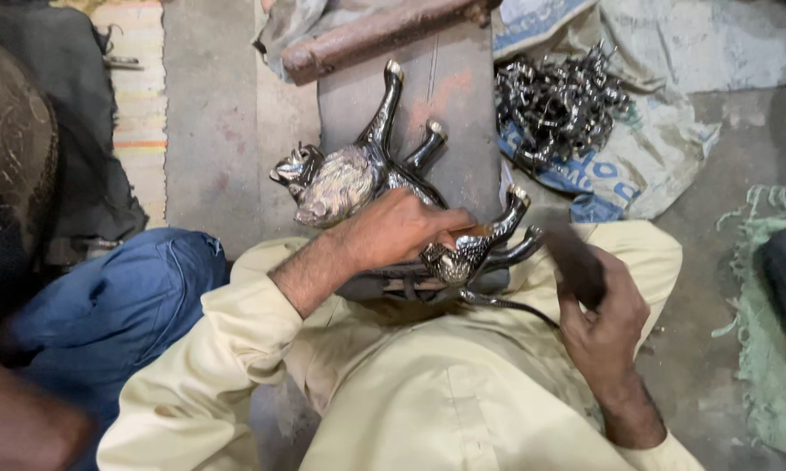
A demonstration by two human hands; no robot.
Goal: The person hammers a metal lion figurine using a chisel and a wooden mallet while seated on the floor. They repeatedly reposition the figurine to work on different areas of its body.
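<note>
A shiny metal lion figure (345,179) lies on its side on a dark block (449,96) in front of me, legs pointing up and right. My left hand (397,228) rests on the figure's body and grips it around the middle. My right hand (598,318) is closed around the handle of a dark tool (571,257), blurred, whose end is close to the figure's hind legs (510,231). A thin tail-like rod (506,303) curves out beneath the figure.
A heap of small shiny metal pieces (558,100) lies on a printed sack (646,161) at the upper right. A rusty bar (375,35) crosses the block's far end. Another person's blue-trousered leg (114,305) is at the left. A green fringed cloth (763,349) lies at the right.
</note>
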